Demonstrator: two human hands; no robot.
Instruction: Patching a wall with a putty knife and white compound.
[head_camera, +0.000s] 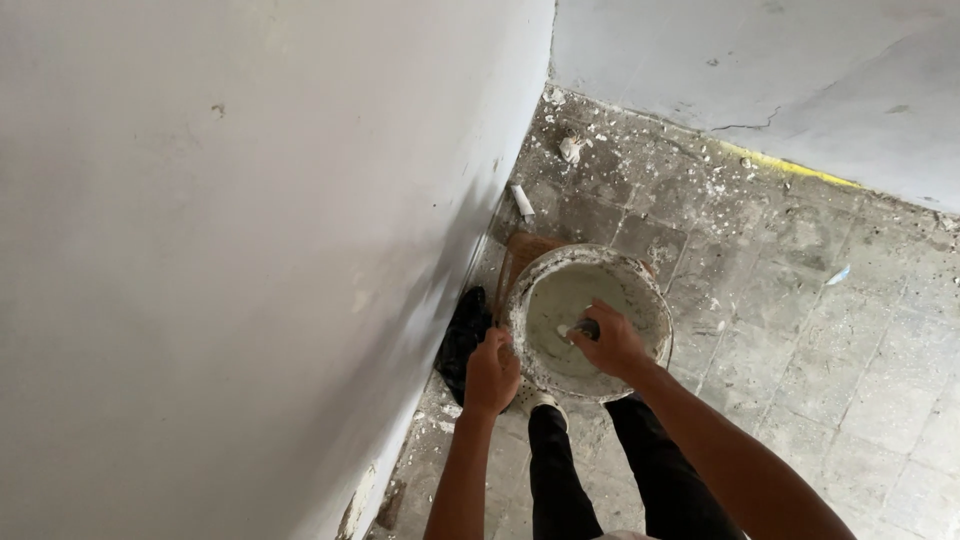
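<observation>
A person is standing in the corner of a room, looking down at a round plaster-caked bucket (588, 325) that is sitting on the floor just in front of their feet, close to the white wall (220, 250) on the left. The bucket is holding a pale grey-white mix, and its rim is crusted with dried material.

The left hand (492, 372) is closing in a fist on the near-left rim of the bucket, fingers curled over the edge. The right hand (612, 342) is reaching down inside the bucket, fingers wrapped together around the dark handle of a tool (583, 328); the working end of that tool is lying in the mix and I cannot tell its kind for sure.

A reddish-brown strap or handle (515, 262) is hanging at the far-left side of the bucket. A black cloth or bag (462, 338) is lying between the bucket and the left wall. The person's black trousers (600, 470) and one light shoe (545, 402) are showing below the bucket.

The tiled floor (780, 300) is spreading out dusty and spattered with white specks to the right. A small white tube-like scrap (523, 202) is lying further off by the wall, and a yellow stripe (790, 166) is running along the base of the far wall
</observation>
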